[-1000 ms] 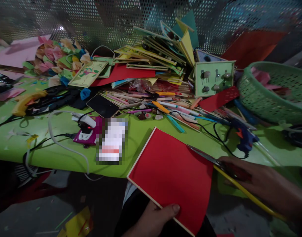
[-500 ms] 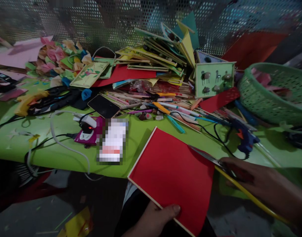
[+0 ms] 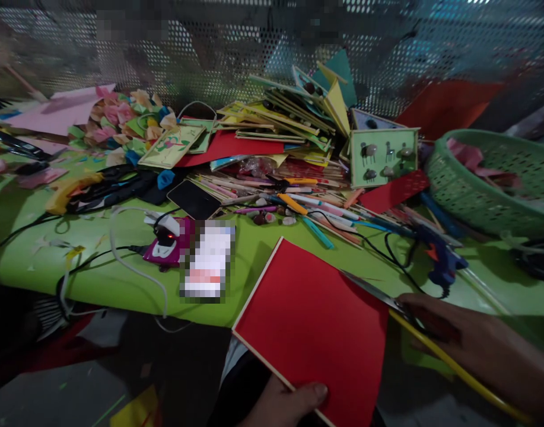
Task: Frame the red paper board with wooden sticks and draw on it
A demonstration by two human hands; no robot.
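Observation:
A red sheet of card (image 3: 311,326) with pale wooden sticks along two edges is tilted over the near edge of the green table. My left hand (image 3: 287,403) grips its lower edge, thumb on top and fingers hidden beneath. At the card's upper right edge, the metal blades of a pair of scissors (image 3: 369,289) lie along the red surface. The handles are inside my right hand (image 3: 458,332), whose fingers are closed around them and partly in shadow. A long yellow strip (image 3: 449,356) runs from the card's right edge past my right hand.
A lit phone (image 3: 208,261) lies beside a purple power socket (image 3: 167,246) with cables. Behind are pens and sticks (image 3: 316,207), stacked decorated cards (image 3: 280,115) and paper flowers (image 3: 120,121). A blue glue gun (image 3: 438,258) and a green basket (image 3: 489,178) stand to the right.
The view has shifted slightly, so the table's things sit a little lower in it. Both hands keep their holds, and the scissors stay at the card's upper right edge.

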